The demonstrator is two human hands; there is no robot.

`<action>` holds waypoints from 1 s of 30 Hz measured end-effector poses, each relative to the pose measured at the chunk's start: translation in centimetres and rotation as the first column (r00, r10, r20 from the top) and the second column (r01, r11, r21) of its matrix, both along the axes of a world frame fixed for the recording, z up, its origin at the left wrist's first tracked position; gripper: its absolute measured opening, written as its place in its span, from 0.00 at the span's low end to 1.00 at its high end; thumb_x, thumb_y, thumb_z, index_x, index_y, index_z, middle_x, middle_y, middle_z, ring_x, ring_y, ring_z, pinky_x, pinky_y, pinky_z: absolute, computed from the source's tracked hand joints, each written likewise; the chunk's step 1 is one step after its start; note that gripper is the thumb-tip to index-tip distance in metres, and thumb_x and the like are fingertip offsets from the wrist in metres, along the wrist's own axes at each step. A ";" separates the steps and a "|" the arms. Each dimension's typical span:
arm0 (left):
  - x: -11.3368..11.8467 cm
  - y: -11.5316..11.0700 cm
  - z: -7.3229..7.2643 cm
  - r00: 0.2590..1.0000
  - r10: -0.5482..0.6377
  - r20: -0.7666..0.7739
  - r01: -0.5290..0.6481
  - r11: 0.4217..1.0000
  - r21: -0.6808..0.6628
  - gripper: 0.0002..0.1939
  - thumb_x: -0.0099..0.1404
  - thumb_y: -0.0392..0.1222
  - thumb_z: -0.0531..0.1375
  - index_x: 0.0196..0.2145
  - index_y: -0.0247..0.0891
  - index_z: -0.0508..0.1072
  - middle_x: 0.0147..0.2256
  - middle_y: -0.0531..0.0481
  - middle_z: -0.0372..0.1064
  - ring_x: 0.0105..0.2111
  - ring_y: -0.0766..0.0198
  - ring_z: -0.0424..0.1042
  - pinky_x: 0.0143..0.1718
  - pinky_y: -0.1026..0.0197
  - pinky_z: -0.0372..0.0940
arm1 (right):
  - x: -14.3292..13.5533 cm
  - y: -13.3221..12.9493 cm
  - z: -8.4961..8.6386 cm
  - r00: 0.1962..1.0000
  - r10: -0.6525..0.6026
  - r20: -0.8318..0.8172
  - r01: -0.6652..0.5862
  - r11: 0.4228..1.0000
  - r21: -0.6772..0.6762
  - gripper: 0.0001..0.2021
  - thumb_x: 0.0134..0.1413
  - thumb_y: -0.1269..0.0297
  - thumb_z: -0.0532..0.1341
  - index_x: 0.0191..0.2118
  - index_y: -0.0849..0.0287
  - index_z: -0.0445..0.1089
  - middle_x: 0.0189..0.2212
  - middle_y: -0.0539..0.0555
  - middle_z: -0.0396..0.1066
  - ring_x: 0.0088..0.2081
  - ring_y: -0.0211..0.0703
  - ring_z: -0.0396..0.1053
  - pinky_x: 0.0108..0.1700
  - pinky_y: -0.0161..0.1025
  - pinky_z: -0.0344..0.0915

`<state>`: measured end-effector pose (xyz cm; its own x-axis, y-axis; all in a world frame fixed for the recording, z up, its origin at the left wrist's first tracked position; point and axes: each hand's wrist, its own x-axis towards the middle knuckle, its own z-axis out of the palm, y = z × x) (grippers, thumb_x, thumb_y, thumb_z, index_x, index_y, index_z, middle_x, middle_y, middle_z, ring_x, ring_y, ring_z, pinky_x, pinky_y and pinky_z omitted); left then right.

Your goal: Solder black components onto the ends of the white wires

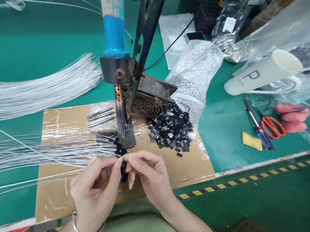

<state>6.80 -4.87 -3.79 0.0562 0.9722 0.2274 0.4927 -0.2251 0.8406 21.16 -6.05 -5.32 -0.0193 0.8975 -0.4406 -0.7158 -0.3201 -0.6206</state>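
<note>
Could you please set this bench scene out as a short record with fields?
left hand: pinching something too small to identify
right hand: pinching thin wires
soldering iron: blue-handled, tip pointing down
white wires: upper bundle, lower bundle
black pieces: piled beside fan
tools at right: scissors, screwdriver

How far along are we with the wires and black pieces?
Looks done: the near wires, whose ends gather at clustered black pieces.
In hand: the left hand and right hand meet at the fingertips; what they pinch is too small to tell.
Probably left: the loose heap of black pieces and the far bundle of wires, its ends bare.
</note>
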 end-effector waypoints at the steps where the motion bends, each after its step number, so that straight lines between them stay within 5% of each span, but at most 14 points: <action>1: 0.0 0.0 -0.1 1.000 0.005 0.010 -0.005 1.000 -0.004 0.05 0.68 0.33 0.67 0.37 0.43 0.82 0.25 0.57 0.72 0.21 0.71 0.63 0.22 0.65 0.58 | -0.1 -0.1 0.0 1.000 -0.005 0.006 0.005 1.000 0.006 0.08 0.54 0.57 0.77 0.34 0.55 0.88 0.23 0.48 0.79 0.17 0.31 0.72 0.21 0.27 0.72; 13: 0.3 -0.4 0.0 0.998 0.064 0.023 -0.060 0.990 -0.128 0.03 0.69 0.37 0.67 0.36 0.42 0.82 0.26 0.56 0.77 0.24 0.69 0.72 0.25 0.69 0.65 | -1.0 -0.5 -0.9 0.997 -0.070 0.044 0.068 0.996 0.054 0.06 0.58 0.56 0.76 0.37 0.51 0.88 0.26 0.48 0.81 0.20 0.31 0.74 0.25 0.27 0.76; 17: 0.1 0.2 0.2 0.993 0.091 0.071 -0.073 0.970 -0.231 0.02 0.69 0.40 0.68 0.36 0.43 0.82 0.26 0.56 0.77 0.24 0.71 0.70 0.24 0.71 0.64 | 1.2 -0.8 -0.9 0.955 -0.108 0.276 0.057 0.981 0.185 0.10 0.68 0.55 0.69 0.44 0.49 0.88 0.34 0.53 0.84 0.28 0.38 0.78 0.29 0.34 0.80; 19: -0.1 0.6 0.3 0.989 0.106 0.102 -0.073 0.956 -0.284 0.02 0.69 0.41 0.68 0.39 0.43 0.82 0.26 0.57 0.76 0.23 0.72 0.69 0.24 0.72 0.64 | 3.3 -0.8 -0.9 0.793 -0.217 0.570 0.081 0.963 0.255 0.07 0.68 0.60 0.69 0.45 0.49 0.87 0.36 0.52 0.84 0.29 0.38 0.78 0.31 0.34 0.78; 22: -0.2 0.9 0.5 0.989 0.084 0.123 -0.044 0.952 -0.303 0.04 0.68 0.40 0.69 0.42 0.45 0.83 0.28 0.57 0.78 0.24 0.73 0.71 0.26 0.74 0.66 | 6.5 -0.5 -1.0 0.263 -0.307 0.914 0.084 0.952 0.296 0.04 0.63 0.68 0.71 0.40 0.55 0.86 0.32 0.51 0.81 0.28 0.37 0.73 0.32 0.34 0.73; 24: -0.2 0.8 0.5 0.989 0.079 0.121 -0.041 0.957 -0.288 0.03 0.68 0.38 0.69 0.39 0.45 0.83 0.31 0.57 0.80 0.26 0.73 0.72 0.28 0.75 0.67 | 7.8 -0.1 -1.4 0.014 -0.290 0.957 0.027 0.957 0.290 0.03 0.62 0.69 0.71 0.37 0.58 0.85 0.27 0.49 0.76 0.26 0.37 0.69 0.30 0.36 0.69; 26: -0.1 0.7 0.5 0.989 0.083 0.121 -0.045 0.957 -0.287 0.03 0.67 0.38 0.69 0.38 0.45 0.83 0.31 0.57 0.81 0.26 0.73 0.72 0.27 0.75 0.66 | 8.4 0.2 -1.9 -0.089 -0.284 0.955 -0.038 0.959 0.281 0.03 0.62 0.69 0.71 0.37 0.59 0.84 0.25 0.49 0.73 0.25 0.38 0.68 0.30 0.37 0.68; 30: 0.0 0.5 0.5 0.986 0.112 0.122 -0.073 0.955 -0.286 0.03 0.67 0.38 0.69 0.38 0.45 0.83 0.31 0.56 0.80 0.25 0.72 0.71 0.27 0.74 0.66 | 8.3 0.5 -2.6 -0.127 -0.289 0.949 -0.133 0.953 0.273 0.03 0.64 0.70 0.70 0.39 0.59 0.83 0.26 0.48 0.72 0.27 0.40 0.69 0.33 0.39 0.70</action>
<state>6.80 -4.37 -3.25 -0.0493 0.9973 -0.0552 0.3776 0.0698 0.9233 29.49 -5.54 -7.91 0.3166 0.9009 0.2967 0.7435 -0.0415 -0.6674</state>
